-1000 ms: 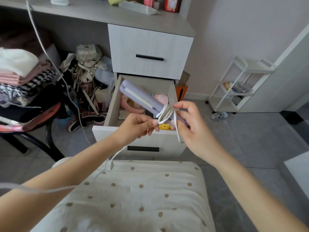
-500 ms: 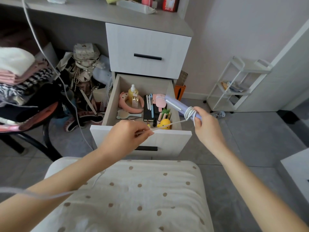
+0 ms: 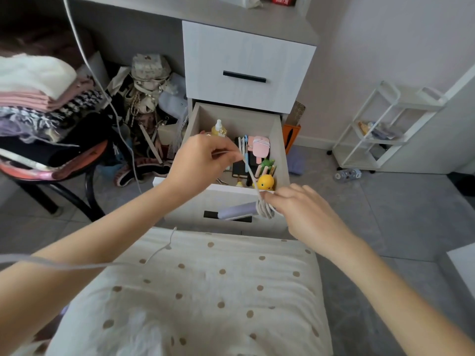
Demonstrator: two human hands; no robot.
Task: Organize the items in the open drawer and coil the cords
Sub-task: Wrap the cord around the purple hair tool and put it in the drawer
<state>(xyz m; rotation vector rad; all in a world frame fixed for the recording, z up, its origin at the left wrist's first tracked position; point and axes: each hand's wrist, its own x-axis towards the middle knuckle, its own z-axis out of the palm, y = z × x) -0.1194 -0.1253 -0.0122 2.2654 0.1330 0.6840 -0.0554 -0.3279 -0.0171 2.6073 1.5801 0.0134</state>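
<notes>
White cord point(image 3: 250, 173) runs taut from my left hand point(image 3: 203, 163), fingers pinching it, to coils by my right hand point(image 3: 303, 217), fingers curled round the lavender straightener point(image 3: 236, 210). I judge the tension tightens each wrap; the open drawer point(image 3: 281, 150) sits beyond my fingertips.

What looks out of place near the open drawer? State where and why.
A small bottle lies tipped on the floor beside the white rack. Bags sit heaped on the floor left of the drawer.
</notes>
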